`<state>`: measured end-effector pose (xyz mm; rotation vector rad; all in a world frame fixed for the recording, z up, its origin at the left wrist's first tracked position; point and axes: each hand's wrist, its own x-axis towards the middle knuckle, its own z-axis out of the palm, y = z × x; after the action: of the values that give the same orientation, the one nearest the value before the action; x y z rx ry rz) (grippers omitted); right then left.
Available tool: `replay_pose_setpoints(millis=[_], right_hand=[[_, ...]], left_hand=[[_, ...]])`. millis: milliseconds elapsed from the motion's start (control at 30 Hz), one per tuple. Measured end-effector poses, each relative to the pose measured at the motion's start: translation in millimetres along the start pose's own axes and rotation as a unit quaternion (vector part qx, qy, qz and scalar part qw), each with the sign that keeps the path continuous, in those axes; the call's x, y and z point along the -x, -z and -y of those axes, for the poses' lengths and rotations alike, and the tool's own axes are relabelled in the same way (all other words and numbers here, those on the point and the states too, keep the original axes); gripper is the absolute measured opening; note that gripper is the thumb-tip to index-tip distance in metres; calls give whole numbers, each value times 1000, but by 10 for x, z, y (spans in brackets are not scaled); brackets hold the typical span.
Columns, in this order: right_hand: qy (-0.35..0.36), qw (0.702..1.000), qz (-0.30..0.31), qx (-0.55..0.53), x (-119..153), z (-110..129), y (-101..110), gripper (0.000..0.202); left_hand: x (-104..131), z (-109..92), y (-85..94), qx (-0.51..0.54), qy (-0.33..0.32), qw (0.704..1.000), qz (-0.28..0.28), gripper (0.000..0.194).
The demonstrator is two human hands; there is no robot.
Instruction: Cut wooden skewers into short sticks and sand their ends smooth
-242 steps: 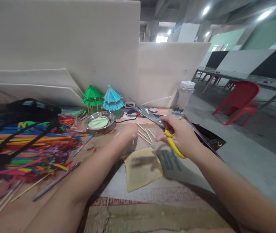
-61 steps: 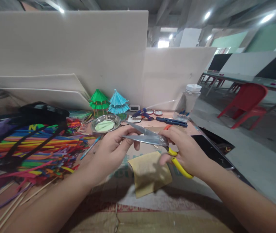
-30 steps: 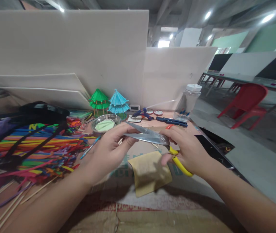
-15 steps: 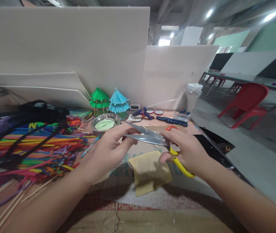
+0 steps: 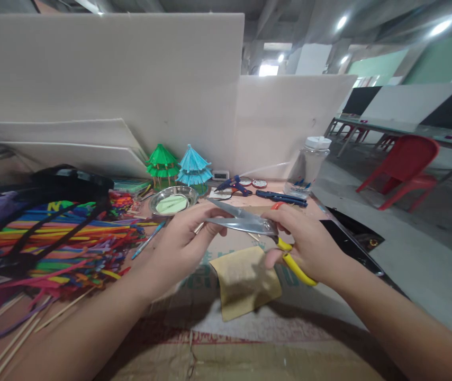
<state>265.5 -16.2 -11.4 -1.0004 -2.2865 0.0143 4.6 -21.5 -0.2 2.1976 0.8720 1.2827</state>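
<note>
My right hand (image 5: 303,241) grips a pair of scissors (image 5: 250,225) with yellow and orange handles. The blades are apart and point left, their tips over my left hand. My left hand (image 5: 188,233) is closed, thumb against fingers, right at the blades. A pale thin sliver shows between its thumb and forefinger, but the blades and fingers hide most of what it holds. Below the scissors, a yellow sandpaper-like sheet (image 5: 245,286) lies on the printed cardboard (image 5: 194,312).
Left are colourful pipe cleaners (image 5: 63,233) and wooden sticks (image 5: 15,338). Behind stand a metal bowl (image 5: 154,203) with pale green pieces, green (image 5: 161,159) and blue (image 5: 190,164) paper umbrella-like models, a glue gun (image 5: 234,185), blue-handled pliers (image 5: 281,198) and a clear bottle (image 5: 307,166).
The scissors' handles and my right hand have shifted very slightly. My left hand stays almost where it was, and the yellow sheet has not moved.
</note>
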Motion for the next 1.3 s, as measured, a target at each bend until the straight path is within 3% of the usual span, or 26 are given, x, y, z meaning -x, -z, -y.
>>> replay_pose_setpoints(millis=[467, 667, 833, 1000, 1300], right_hand=[[53, 997, -3, 57, 35, 11, 14, 71], [36, 999, 0, 35, 34, 35, 22, 64], [8, 1000, 3, -23, -12, 31, 31, 83], [30, 999, -18, 27, -5, 12, 11, 88], [64, 993, -44, 85, 10, 25, 4, 76]], left_hand=[[-5, 43, 4, -43, -60, 997, 10, 20], [21, 73, -9, -20, -29, 999, 14, 19], [13, 50, -4, -6, -36, 999, -8, 16], [21, 48, 2, 2, -11, 1000, 0, 22], [40, 49, -3, 10, -11, 1000, 0, 29]])
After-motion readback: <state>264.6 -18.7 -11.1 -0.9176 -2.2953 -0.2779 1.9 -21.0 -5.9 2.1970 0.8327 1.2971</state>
